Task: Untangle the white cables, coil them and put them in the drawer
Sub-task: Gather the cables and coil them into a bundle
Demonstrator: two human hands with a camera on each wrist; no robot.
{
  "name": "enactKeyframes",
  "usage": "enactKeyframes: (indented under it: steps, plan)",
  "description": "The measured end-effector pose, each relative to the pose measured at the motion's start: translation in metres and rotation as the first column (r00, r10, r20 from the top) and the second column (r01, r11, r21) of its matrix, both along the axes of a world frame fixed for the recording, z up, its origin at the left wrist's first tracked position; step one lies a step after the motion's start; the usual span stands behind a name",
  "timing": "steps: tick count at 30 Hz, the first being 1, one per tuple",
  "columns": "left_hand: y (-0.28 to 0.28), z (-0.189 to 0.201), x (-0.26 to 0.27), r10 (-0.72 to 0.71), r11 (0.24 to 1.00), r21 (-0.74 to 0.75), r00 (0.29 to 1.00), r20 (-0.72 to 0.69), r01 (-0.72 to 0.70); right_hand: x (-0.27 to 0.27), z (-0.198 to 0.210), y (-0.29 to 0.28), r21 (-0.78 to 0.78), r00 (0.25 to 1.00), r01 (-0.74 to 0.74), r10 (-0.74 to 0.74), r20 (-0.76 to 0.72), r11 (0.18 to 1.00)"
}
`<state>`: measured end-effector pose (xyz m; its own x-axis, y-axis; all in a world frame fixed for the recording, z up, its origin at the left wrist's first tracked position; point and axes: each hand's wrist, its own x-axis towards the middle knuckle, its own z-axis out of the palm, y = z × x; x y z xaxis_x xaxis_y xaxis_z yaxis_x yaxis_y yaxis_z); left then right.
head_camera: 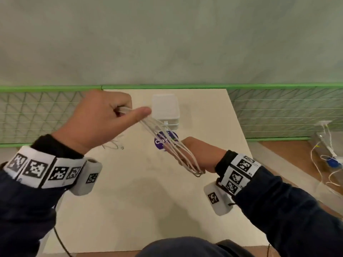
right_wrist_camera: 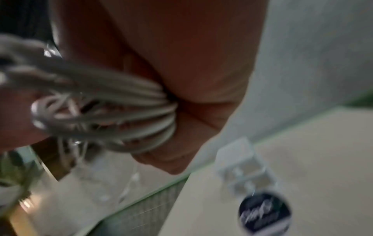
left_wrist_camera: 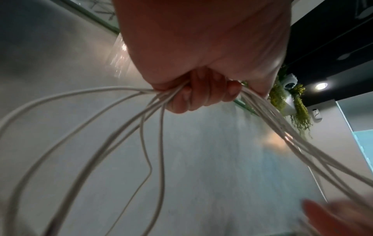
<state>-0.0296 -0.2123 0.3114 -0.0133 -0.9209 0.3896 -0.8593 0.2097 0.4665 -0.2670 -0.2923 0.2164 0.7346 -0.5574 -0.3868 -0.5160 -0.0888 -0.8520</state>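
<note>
White cables (head_camera: 168,144) stretch in loops between the left hand (head_camera: 100,119), fingers (left_wrist_camera: 193,97) curled round them, and the right hand (head_camera: 201,154), whose finger state cannot be told; slack tension could let loops slip off and retangle.

White cables (head_camera: 168,145) looped, taut, midair

My staged recording lab, plain grey wall (head_camera: 167,38), green mesh barrier (head_camera: 278,112), pale worktop (head_camera: 141,191), ceiling security camera (left_wrist_camera: 290,83)
</note>
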Motion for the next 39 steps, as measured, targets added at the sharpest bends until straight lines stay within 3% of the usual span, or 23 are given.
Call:
enactKeyframes:
  steps: [1, 3, 7, 11, 16, 20, 24, 29, 34, 39]
  plan:
    - [-0.007, 0.005, 0.001, 0.013, 0.999, -0.042, 1.000, 0.013, -0.012, 0.006, -0.004, 0.010, 0.152, 0.993, -0.075, 0.059, 0.106, 0.986]
    - [-0.018, 0.009, 0.007, 0.052, 0.993, -0.104, 0.998, 0.023, -0.049, 0.017, -0.005, 0.028, 0.452, 0.965, -0.129, 0.007, 0.261, 0.883]
    - [-0.022, -0.001, 0.026, 0.172, 0.978, -0.122, 0.985, 0.022, -0.168, 0.023, 0.004, 0.041, 0.628, 0.954, -0.171, -0.032, 0.298, 0.759]
    - [-0.015, -0.021, 0.039, 0.239, 0.970, -0.058, 0.970, 0.039, -0.236, 0.017, 0.014, 0.040, 0.560, 0.927, -0.301, 0.100, 0.361, 0.772]
    - [-0.008, -0.042, 0.051, 0.320, 0.947, 0.019, 0.946, 0.049, -0.322, 0.022, 0.036, 0.040, 0.483, 0.878, -0.305, 0.046, 0.477, 0.821]
    - [0.012, -0.056, 0.037, 0.321, 0.947, 0.062, 0.932, -0.167, -0.315, 0.028, 0.046, 0.040, 0.550, 0.848, -0.179, -0.156, 0.507, 0.816]
    - [0.041, -0.070, 0.018, 0.243, 0.964, 0.168, 0.933, -0.264, -0.204, 0.034, 0.050, 0.038, 0.575, 0.780, -0.034, -0.338, 0.527, 0.817]
    - [0.056, -0.076, 0.009, 0.227, 0.956, 0.279, 0.838, -0.497, -0.094, 0.045, 0.052, 0.046, 0.685, 0.733, 0.142, -0.541, 0.412, 0.714]
    - [0.073, -0.064, -0.025, 0.102, 0.972, 0.233, 0.929, -0.356, -0.018, 0.058, 0.049, 0.048, 0.635, 0.694, 0.276, -0.607, 0.388, 0.722]
    - [0.079, -0.071, -0.039, 0.110, 0.972, 0.229, 0.972, -0.209, -0.061, 0.060, 0.048, 0.057, 0.612, 0.725, 0.228, -0.552, 0.413, 0.758]
